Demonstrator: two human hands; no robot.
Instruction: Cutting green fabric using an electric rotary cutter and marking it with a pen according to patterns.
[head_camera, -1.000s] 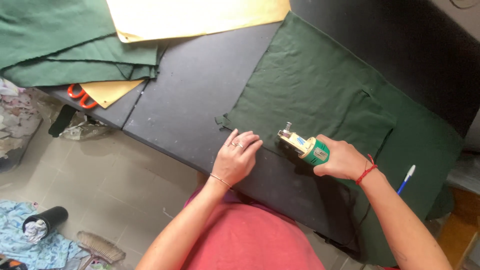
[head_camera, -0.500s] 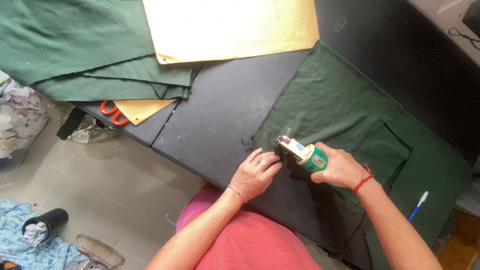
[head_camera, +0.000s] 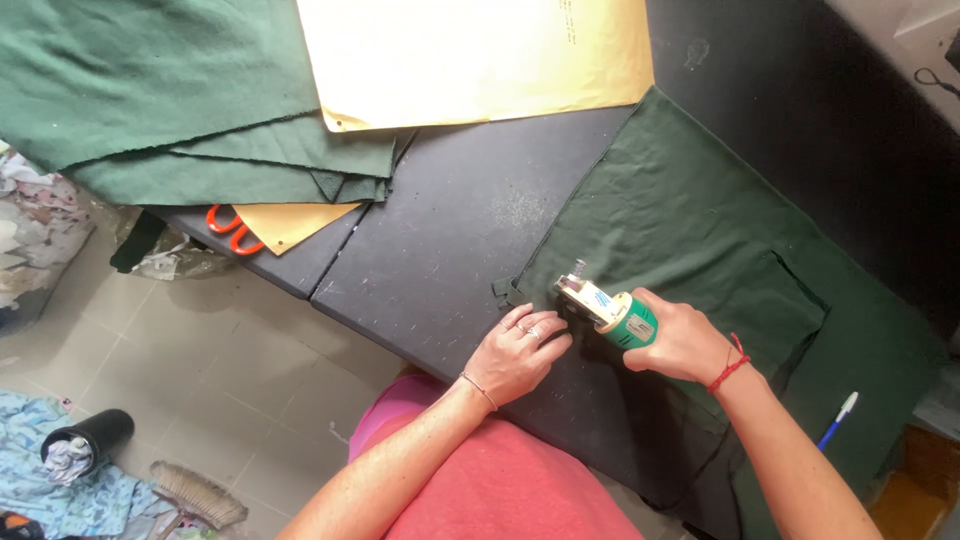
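A sheet of dark green fabric (head_camera: 690, 230) lies spread on the black table (head_camera: 450, 230). My right hand (head_camera: 680, 340) grips a small electric fabric cutter (head_camera: 605, 305) with a green body and metal head, set on the fabric's left edge. My left hand (head_camera: 520, 350) lies flat on the table and fabric just left of the cutter, fingers together. A small cut tab of fabric (head_camera: 505, 290) sticks out at the edge near the cutter's head.
A stack of green fabric (head_camera: 170, 90) lies at the table's far left, with yellow card patterns (head_camera: 470, 50) beside it and orange-handled scissors (head_camera: 228, 228) under it. A blue pen (head_camera: 835, 420) lies at the right. On the floor are a brush (head_camera: 195, 495) and cloth scraps (head_camera: 70, 490).
Both hands and the cutter have stayed together at the fabric's left edge. The view has shifted, so the table and fabric sit more to the right.
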